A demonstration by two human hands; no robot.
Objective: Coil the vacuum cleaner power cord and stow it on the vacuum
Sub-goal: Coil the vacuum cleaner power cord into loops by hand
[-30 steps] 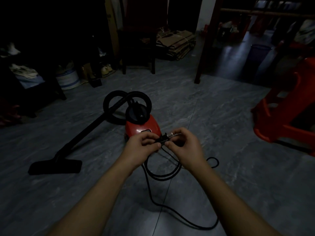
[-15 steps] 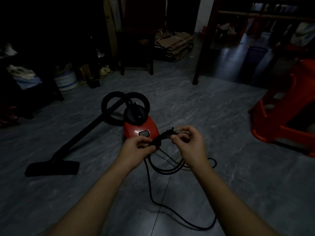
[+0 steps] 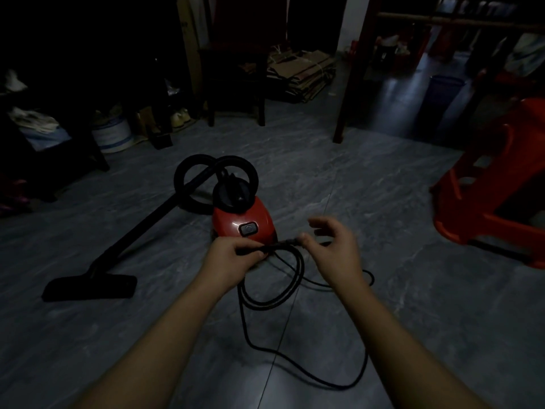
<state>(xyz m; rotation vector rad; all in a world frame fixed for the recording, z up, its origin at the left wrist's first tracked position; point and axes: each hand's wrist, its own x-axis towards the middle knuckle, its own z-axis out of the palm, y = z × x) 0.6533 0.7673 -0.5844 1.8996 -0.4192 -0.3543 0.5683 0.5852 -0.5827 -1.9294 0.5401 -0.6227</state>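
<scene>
Ahead, looped cord (image 3: 299, 270) beside red vacuum (image 3: 244, 216).

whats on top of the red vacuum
A black round cap with the hose joining it, and a grey switch. The left hand covers the vacuum's near edge.

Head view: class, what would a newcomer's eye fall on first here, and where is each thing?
The glossy red vacuum cleaner stands out on the dim grey floor at centre. Just in front, the left hand grips loops of thin black power cord, the right hand open beside the cord's end. A bright red plastic stool sits at the right edge.
</scene>
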